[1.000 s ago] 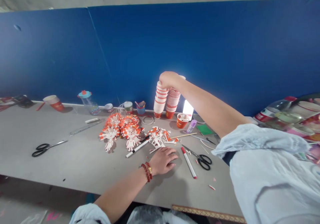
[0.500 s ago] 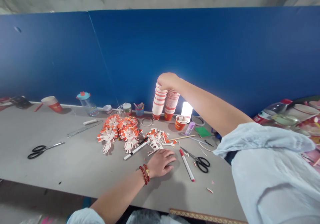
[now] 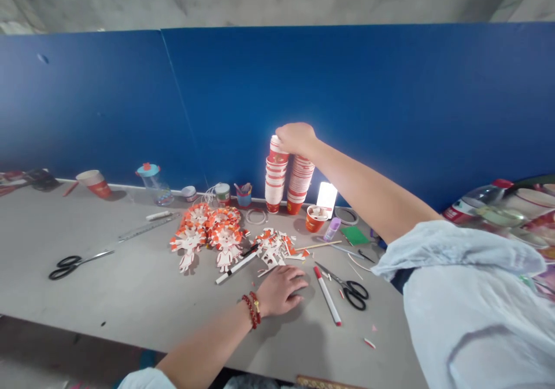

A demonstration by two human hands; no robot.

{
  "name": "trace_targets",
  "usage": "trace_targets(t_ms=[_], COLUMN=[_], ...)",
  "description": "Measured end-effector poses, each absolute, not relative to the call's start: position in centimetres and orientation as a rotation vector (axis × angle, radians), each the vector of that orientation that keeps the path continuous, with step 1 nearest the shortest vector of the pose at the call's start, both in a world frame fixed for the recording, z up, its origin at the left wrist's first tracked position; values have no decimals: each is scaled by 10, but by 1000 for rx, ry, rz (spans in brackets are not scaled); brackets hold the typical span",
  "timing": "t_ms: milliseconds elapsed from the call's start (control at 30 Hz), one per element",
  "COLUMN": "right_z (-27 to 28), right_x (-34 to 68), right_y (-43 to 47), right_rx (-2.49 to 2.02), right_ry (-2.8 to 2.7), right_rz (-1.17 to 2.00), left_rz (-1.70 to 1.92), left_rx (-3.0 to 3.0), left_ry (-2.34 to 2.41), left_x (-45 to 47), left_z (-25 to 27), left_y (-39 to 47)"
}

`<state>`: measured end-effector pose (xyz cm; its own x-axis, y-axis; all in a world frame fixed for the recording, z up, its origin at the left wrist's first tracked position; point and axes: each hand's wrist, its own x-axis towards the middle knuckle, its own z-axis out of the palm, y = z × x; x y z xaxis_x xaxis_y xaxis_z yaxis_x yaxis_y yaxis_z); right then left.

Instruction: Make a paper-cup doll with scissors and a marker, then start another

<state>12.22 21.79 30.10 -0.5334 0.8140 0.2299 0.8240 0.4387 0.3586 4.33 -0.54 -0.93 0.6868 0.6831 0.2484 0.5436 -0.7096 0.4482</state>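
Observation:
My right hand (image 3: 297, 137) reaches far forward, its fingers closed around the rim of a red and white paper cup (image 3: 277, 154). That cup sits partly raised at the top of the left stack of paper cups (image 3: 274, 188). Close beside it stands a second stack of paper cups (image 3: 299, 182), its top partly hidden behind my hand. My left hand (image 3: 282, 291) lies palm down on the grey table (image 3: 165, 302) with its fingers stretched out. Just beyond it is a heap of paper scraps (image 3: 273, 247), and a red-capped marker (image 3: 327, 296) lies to its right.
Black-handled scissors (image 3: 355, 293) lie right of the marker, another pair of scissors (image 3: 65, 266) at the left. Paper cutout figures (image 3: 188, 241) are piled left of the scraps. A scrap-filled cup (image 3: 315, 222), a purple glue stick (image 3: 332, 229) and a bottle (image 3: 154, 184) stand toward the blue panel (image 3: 347, 100).
My right hand has pulled the top cup of the left stack upward, so more of its red side shows. My left hand stays resting on the table. The view has shifted slightly.

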Motion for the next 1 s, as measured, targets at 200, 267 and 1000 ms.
trace_targets(t_ms=[200, 267, 1000], right_z=[295, 292, 121], right_x=[126, 124, 219], right_y=[223, 223, 7], right_rx=[-1438, -1435, -909], right_ry=[-2659, -2628, -1768], right_rz=[-602, -583, 1169], left_rz=[561, 553, 884], left_rx=[2549, 2547, 1228], left_ry=[968, 969, 487], left_x=[43, 43, 25], left_z=[-8, -7, 26], left_y=[-6, -6, -12])
